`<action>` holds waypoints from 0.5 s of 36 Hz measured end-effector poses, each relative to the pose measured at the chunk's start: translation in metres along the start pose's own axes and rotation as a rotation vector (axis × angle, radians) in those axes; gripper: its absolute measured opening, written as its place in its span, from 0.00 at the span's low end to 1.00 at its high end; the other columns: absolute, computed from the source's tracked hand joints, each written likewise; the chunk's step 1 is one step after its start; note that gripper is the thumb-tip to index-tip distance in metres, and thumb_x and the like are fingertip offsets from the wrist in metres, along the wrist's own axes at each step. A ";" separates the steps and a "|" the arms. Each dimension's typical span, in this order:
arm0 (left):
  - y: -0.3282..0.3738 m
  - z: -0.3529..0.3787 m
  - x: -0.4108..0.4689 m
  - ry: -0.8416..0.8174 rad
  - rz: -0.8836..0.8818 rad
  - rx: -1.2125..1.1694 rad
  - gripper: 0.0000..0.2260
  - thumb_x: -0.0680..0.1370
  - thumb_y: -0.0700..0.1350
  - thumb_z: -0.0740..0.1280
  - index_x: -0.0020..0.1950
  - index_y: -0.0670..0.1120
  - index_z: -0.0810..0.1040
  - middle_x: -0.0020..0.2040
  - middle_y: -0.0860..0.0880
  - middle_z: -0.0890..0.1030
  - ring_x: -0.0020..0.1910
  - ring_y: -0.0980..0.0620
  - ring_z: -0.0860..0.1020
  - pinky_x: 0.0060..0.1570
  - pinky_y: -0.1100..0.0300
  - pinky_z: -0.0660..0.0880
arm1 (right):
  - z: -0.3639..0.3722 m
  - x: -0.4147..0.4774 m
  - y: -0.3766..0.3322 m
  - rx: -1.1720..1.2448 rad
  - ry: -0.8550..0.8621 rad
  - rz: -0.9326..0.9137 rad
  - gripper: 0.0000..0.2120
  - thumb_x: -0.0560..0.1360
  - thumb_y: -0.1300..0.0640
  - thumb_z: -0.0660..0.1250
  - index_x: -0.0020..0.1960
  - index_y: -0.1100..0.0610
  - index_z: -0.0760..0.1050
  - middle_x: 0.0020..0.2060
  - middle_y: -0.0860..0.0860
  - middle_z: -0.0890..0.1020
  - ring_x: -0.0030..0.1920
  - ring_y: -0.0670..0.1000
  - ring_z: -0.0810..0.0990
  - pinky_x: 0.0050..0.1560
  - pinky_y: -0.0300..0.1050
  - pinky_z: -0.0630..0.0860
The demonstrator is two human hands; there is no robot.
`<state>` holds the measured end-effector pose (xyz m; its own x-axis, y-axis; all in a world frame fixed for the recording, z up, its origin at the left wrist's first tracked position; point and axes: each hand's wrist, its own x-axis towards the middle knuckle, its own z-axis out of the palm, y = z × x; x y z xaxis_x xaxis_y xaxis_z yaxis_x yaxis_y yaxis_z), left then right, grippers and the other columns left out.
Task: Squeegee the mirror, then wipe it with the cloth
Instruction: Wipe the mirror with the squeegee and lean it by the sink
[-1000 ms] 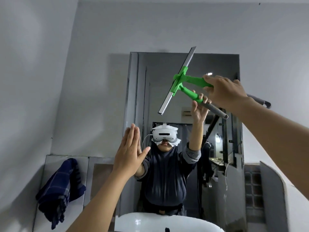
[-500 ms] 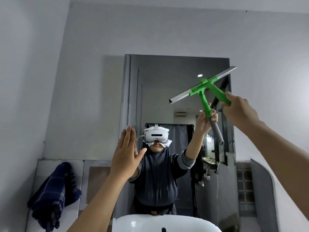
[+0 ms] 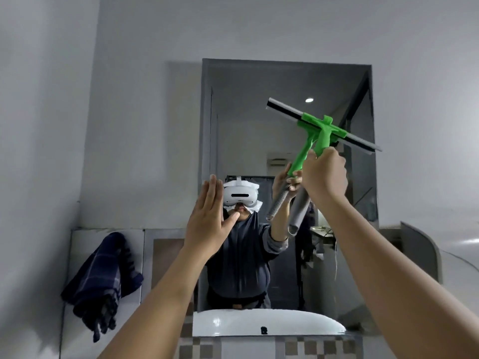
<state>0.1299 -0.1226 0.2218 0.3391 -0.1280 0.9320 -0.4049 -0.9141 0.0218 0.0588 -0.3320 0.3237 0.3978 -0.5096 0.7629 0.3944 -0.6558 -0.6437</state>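
Two hands up | right hand [image 3: 324, 174] fingers clamped on green plastic squeegee [image 3: 321, 130], light, rigid, blade above fingers | left hand [image 3: 210, 218] fingers flat, spread, empty | dark checked cloth [image 3: 101, 278] soft, untouched.

White sink [image 3: 269, 323] below; checkered tiles [image 3: 321, 347] under it; grey wall [image 3: 145, 125].

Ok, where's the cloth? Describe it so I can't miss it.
Start at the mirror above the white sink. Look left of its lower edge, along the pale ledge by the wall. The cloth hangs draped there: dark blue with a faint check, the only fabric and the darkest thing on that side.
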 end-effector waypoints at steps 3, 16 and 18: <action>-0.001 0.000 0.000 0.000 0.013 -0.023 0.37 0.76 0.59 0.58 0.73 0.46 0.38 0.76 0.49 0.41 0.75 0.51 0.41 0.72 0.57 0.47 | 0.010 -0.004 -0.009 0.066 0.011 0.034 0.16 0.79 0.52 0.55 0.55 0.64 0.72 0.50 0.59 0.79 0.49 0.61 0.79 0.45 0.51 0.74; -0.004 -0.003 -0.001 -0.034 0.035 -0.063 0.35 0.78 0.55 0.60 0.74 0.44 0.41 0.75 0.50 0.39 0.75 0.49 0.41 0.74 0.52 0.51 | 0.036 -0.020 -0.057 0.109 -0.043 -0.071 0.14 0.80 0.53 0.56 0.57 0.64 0.69 0.50 0.58 0.80 0.48 0.58 0.81 0.40 0.49 0.74; -0.005 -0.003 -0.001 -0.022 0.051 -0.068 0.35 0.76 0.59 0.54 0.74 0.44 0.42 0.75 0.49 0.40 0.75 0.47 0.43 0.73 0.52 0.52 | 0.039 -0.025 -0.063 0.071 -0.075 -0.113 0.14 0.80 0.54 0.55 0.58 0.64 0.68 0.51 0.58 0.80 0.49 0.59 0.80 0.39 0.46 0.69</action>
<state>0.1291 -0.1168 0.2216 0.3350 -0.1833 0.9242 -0.4786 -0.8780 -0.0007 0.0561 -0.2559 0.3432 0.4078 -0.3899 0.8257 0.4970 -0.6638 -0.5589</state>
